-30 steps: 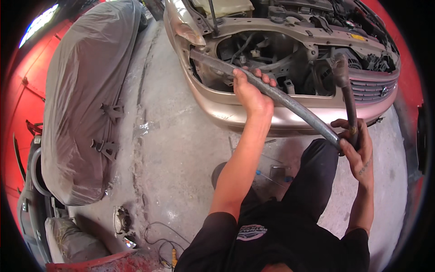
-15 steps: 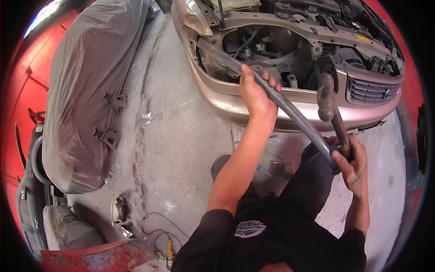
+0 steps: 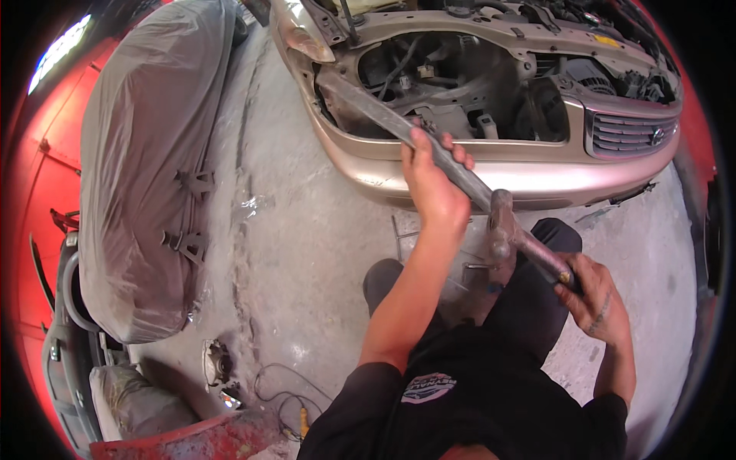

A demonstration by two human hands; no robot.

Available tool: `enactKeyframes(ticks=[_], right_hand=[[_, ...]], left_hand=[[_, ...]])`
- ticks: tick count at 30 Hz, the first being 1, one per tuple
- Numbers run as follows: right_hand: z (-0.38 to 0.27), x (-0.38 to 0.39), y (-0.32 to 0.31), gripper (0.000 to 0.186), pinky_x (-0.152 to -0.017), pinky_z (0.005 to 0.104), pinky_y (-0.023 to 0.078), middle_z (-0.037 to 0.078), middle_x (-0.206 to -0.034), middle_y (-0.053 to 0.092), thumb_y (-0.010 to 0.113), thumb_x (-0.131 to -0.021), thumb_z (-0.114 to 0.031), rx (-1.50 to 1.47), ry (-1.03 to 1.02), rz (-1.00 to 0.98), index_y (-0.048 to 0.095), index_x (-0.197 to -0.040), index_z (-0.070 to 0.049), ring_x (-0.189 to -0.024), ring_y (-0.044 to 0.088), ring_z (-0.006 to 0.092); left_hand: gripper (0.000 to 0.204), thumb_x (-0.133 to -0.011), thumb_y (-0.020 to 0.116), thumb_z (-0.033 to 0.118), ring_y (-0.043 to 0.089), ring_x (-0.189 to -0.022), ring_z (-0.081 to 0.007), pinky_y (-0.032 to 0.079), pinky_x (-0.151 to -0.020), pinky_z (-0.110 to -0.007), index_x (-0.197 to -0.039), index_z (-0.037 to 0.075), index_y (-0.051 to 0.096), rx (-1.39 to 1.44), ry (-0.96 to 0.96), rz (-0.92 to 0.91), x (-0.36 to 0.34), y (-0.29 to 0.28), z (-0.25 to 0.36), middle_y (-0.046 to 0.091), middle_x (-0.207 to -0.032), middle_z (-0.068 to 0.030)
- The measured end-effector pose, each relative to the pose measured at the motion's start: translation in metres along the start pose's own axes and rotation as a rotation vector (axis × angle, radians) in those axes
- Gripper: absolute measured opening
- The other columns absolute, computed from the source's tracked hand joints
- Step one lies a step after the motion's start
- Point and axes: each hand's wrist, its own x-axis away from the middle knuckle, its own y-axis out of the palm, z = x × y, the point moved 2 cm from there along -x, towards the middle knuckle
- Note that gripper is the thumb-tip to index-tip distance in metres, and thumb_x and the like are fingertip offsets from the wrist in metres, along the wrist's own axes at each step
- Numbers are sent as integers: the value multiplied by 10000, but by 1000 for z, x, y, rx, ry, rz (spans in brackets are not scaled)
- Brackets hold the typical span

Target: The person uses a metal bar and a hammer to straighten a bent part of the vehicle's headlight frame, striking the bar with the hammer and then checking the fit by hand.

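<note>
My left hand [image 3: 433,180] is wrapped round a long grey metal bar [image 3: 383,115], whose far end reaches into the empty headlight opening at the left front of a champagne car [image 3: 414,176]. My right hand [image 3: 583,299] grips the handle of a hammer [image 3: 500,222] with a worn metal head. The hammer head is at the near end of the bar, low in front of the bumper; whether they touch I cannot tell.
A vehicle under a grey cover [image 3: 153,176] stands along the left, with dark brackets [image 3: 188,245] against it. On the floor lie a cable [image 3: 284,395], a metal part [image 3: 215,360] and a red panel [image 3: 176,437]. The car's engine bay [image 3: 552,38] is exposed.
The hammer has swung down and left from an upright position to the bar's near end. My right hand has left the bar's end and moved lower, holding the hammer.
</note>
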Motion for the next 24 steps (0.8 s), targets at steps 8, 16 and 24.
enactKeyframes(ticks=[8,16,24], right_hand=[[18,17,45,350,-669,354,575,199,-951,710,730,-890,-156,-939,353,-37,518,-1135,-25,-755,701,220],[3,15,93,507,-632,468,659,359,-1133,673,725,-921,-132,-1512,364,-116,419,-1315,-43,-757,749,367],[-39,17,111,527,-782,454,621,297,-1225,662,796,-904,-106,-1249,321,-149,434,-1281,-37,-869,742,319]], left_hand=[[273,-1123,450,222,612,-937,-263,570,-874,-516,-1345,69,494,46,9,-97,18,-11,13,598,-1143,-127],[443,-1050,619,123,658,-755,-219,651,-631,-450,-1445,-25,487,-324,185,-64,21,-34,47,615,-1068,-114],[730,-968,751,97,627,-619,-168,583,-482,-345,-1571,-67,375,-439,262,8,20,-48,65,638,-953,-85]])
